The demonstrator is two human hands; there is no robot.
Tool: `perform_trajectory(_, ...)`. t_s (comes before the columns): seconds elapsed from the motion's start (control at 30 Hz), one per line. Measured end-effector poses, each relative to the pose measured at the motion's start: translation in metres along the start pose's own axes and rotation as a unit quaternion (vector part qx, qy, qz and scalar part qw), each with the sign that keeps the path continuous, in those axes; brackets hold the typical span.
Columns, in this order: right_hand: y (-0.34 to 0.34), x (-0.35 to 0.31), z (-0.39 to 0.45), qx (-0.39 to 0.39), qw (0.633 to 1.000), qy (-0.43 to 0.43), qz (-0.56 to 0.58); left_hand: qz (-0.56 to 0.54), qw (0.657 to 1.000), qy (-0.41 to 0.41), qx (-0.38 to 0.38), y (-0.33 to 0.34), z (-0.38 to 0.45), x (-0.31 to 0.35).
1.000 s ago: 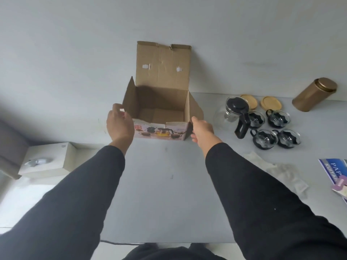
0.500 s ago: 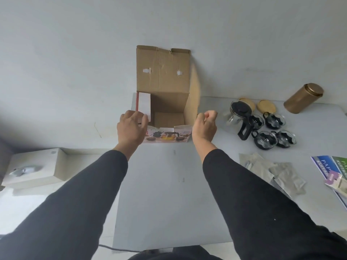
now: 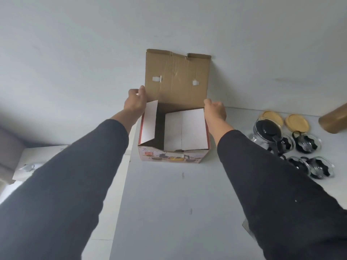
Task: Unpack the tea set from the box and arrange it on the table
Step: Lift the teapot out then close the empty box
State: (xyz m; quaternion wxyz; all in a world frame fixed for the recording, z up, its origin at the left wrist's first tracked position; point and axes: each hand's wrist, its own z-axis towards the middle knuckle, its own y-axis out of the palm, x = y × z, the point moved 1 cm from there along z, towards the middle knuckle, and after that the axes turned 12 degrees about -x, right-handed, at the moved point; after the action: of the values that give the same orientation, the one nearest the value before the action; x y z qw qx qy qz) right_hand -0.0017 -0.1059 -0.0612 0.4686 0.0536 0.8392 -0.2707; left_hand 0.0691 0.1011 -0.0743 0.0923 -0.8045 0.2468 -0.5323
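The cardboard tea-set box (image 3: 170, 157) stands at the middle back of the grey table (image 3: 169, 203). Its brown lid (image 3: 176, 76) stands upright against the wall. Both white side flaps are folded inward over the opening. My left hand (image 3: 135, 102) pinches the lid's lower left edge. My right hand (image 3: 216, 110) grips the lid's lower right corner. To the right stand a glass teapot (image 3: 266, 129) with a black lid and several glass cups (image 3: 308, 143) with black handles.
Two round wooden coasters (image 3: 296, 122) lie behind the cups. A gold tin (image 3: 335, 119) lies at the right edge of the view. A white box (image 3: 32, 158) sits on a lower surface left of the table. The wall is directly behind the box.
Both side flaps have been folded inward over the opening. My hands moved from the box's front corners up to the bottom corners of the upright lid. The camera moved closer.
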Motion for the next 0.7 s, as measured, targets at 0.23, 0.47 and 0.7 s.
perform_trajectory(0.23, 0.000, -0.041, 0.027, -0.052, 0.994, 0.021, 0.097, -0.139, 0.990, 0.001, -0.007, -0.002, 0.021, 0.034)
perform_trajectory(0.47, -0.014, -0.055, 0.001, -0.021, 0.974, -0.066, 0.215, -0.211, 0.971, 0.100, 0.050, -0.009, -0.012, 0.047)
perform_trajectory(0.7, -0.020, -0.016, -0.051, 0.087, 0.982, -0.102, 0.130, -0.165, 0.970, 0.171, 0.051, 0.004, -0.075, 0.007)
